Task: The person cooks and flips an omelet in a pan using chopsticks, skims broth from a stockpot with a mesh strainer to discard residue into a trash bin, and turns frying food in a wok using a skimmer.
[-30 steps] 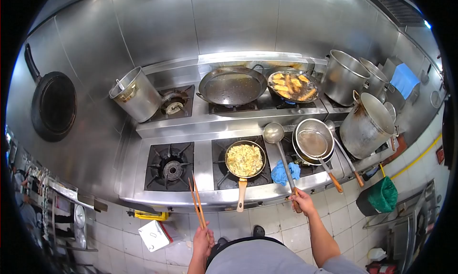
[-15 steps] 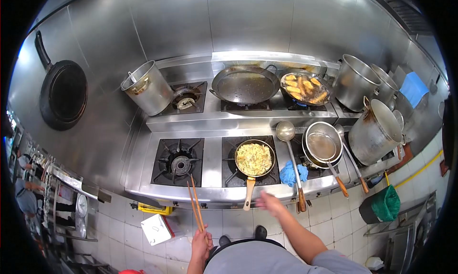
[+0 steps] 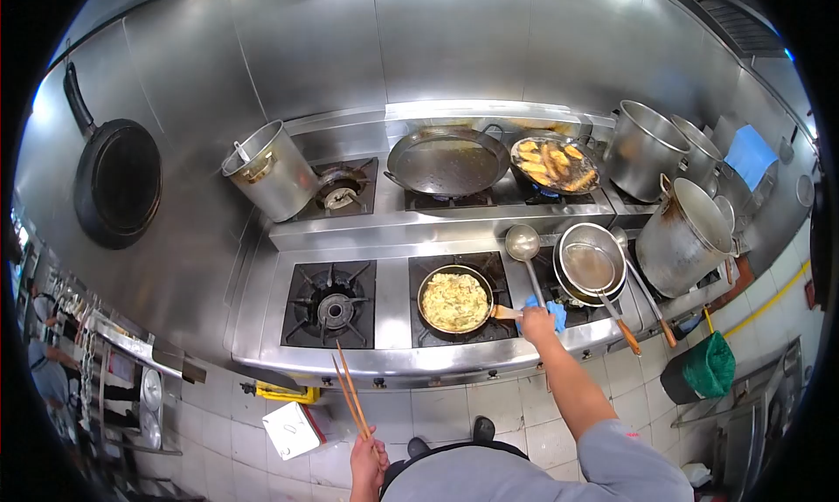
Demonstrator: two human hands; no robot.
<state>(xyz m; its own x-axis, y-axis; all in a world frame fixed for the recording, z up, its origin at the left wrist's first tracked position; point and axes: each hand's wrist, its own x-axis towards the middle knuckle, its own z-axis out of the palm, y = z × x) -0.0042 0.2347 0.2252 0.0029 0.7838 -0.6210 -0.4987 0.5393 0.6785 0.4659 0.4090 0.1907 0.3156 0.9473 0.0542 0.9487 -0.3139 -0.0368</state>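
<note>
My right hand is closed around the pale handle of a frying pan that sits on a front burner. In the pan lies a yellow, lumpy, egg-like mixture. The ladle's lower part passes behind my right hand, beside a crumpled blue cloth. Low in front of the stove, my left hand is closed around a pair of long wooden chopsticks, their tips pointing up toward the stove's front edge.
Behind, a wide black pan stands beside a pan of frying pieces in oil. A ladle, strainers and a large pot are to the right. A tall pot leans at the back left, near a bare burner.
My right hand has gone from open beside the handle to closed on it. The handle has swung right, and the pan has turned with it. My left hand still holds the chopsticks, slightly lower.
</note>
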